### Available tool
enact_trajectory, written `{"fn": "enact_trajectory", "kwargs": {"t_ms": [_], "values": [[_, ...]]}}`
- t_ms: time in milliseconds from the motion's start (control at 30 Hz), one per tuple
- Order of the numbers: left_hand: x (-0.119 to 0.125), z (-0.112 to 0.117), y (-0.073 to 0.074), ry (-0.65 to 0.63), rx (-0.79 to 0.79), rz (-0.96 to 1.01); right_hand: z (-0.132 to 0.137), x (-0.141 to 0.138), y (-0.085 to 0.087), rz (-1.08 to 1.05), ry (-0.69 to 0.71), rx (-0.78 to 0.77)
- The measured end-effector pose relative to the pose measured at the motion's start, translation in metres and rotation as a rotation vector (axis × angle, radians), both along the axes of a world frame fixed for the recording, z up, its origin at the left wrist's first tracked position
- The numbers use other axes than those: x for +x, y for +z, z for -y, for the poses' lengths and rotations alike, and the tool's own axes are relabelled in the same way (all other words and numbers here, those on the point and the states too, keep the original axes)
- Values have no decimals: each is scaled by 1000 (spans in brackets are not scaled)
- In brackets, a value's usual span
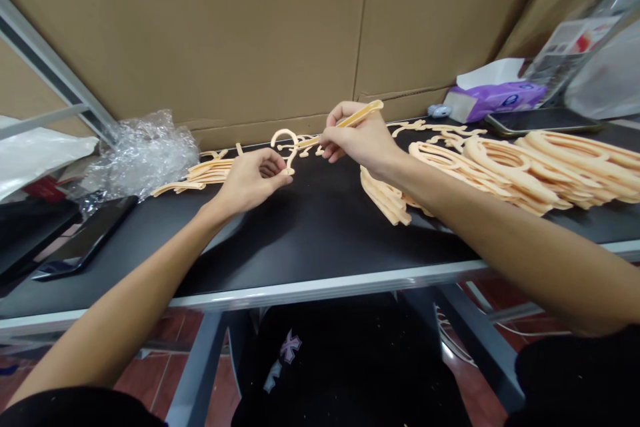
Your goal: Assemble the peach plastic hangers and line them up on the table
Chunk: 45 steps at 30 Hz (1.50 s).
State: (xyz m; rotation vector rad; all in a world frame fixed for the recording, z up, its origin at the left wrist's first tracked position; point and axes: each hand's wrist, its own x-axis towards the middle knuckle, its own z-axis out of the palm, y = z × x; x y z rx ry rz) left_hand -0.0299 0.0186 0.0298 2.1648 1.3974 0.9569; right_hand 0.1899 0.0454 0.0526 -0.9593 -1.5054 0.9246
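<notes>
Between the thumb and fingers of my left hand (255,180) is a peach plastic hanger hook (285,135), its curve rising above my fingertips. My right hand (353,133) is closed around a slim yellow pen-like tool (361,113). The tool's thin front end points left toward the hook; whether it touches the hook I cannot tell. Behind my hands, small peach hook pieces (317,149) lie along the back of the black table (300,233). To the left of my left hand rests a low stack of peach hanger pieces (213,172).
Large piles of peach hangers (525,167) cover the right side, with a smaller bundle (385,197) under my right forearm. Crumpled clear plastic wrap (145,153) and a dark phone (87,240) lie left. A purple tissue pack (500,99) stands back right, before the cardboard wall (240,33).
</notes>
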Motion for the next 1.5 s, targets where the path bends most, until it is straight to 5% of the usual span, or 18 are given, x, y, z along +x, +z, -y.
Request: {"fn": "enact_trajectory", "kwargs": {"t_ms": [267, 500, 900, 1100, 1500], "values": [[-6, -3, -1, 128, 125, 46, 2, 1, 2, 54, 78, -145], [-3, -4, -5, 5, 53, 172, 4, 1, -1, 86, 111, -166], [-4, -2, -3, -85, 191, -11, 6, 3, 1, 53, 147, -156], [-8, -6, -6, -70, 411, -198, 3, 1, -2, 35, 224, -67], [-15, -10, -11, -101, 553, -325, -2, 0, -15, 105, 227, 118]]}}
